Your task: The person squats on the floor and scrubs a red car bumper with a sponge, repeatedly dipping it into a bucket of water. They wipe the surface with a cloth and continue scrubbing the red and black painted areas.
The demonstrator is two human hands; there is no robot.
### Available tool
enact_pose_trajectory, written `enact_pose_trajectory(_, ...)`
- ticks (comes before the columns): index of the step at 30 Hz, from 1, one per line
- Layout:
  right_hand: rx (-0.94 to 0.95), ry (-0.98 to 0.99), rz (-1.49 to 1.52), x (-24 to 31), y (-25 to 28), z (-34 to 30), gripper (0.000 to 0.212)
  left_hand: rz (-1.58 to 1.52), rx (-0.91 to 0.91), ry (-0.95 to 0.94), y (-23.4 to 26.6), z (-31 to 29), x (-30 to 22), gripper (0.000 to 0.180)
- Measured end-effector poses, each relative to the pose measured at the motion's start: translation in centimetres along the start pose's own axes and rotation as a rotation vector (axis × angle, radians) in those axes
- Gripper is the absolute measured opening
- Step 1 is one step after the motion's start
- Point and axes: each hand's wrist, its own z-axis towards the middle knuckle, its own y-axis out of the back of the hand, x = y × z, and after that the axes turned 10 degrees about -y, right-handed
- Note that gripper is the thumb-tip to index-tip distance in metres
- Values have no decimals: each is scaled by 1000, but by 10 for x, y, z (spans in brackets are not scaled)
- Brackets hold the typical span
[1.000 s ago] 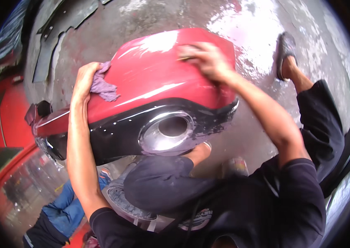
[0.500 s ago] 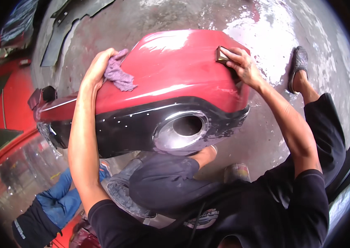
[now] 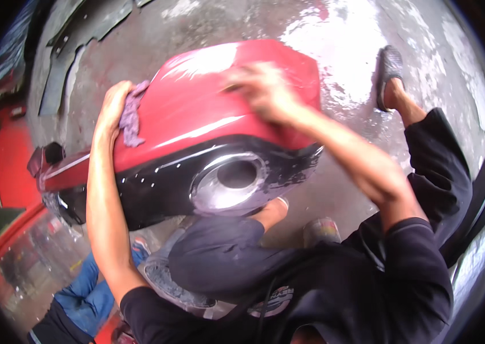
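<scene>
A red and black car bumper (image 3: 179,112) lies across in front of me, its glossy red upper face toward me and a round silver-rimmed opening (image 3: 198,192) in its black lower part. My left hand (image 3: 114,108) is closed on a crumpled purple cloth (image 3: 132,121) at the bumper's left upper edge. Over the middle of the red face, my right hand (image 3: 266,94) is smeared by motion. Its fingers are bent around a small dark sanding block (image 3: 231,88), of which only a blurred edge shows against the paint.
Wet, shiny concrete floor (image 3: 340,63) stretches behind the bumper. Torn grey sheets (image 3: 59,80) lie at the far left, near red panels (image 3: 16,166). A person in blue jeans (image 3: 85,304) is at lower left. My sandalled foot (image 3: 391,66) rests at the right.
My right hand has swept left with the sanding block, from the bumper's right edge to the middle of its red face. The left hand still holds the cloth. The whole view has shifted slightly.
</scene>
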Motion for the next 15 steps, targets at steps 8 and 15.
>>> enact_pose_trajectory(8,-35,4,238,-65,-1,-2,37,2,-38,76,-2,-2,0,21)
enact_pose_trajectory(15,143,172,120,105,-35,49,51,84,-60,38,-7,-4,-5,21)
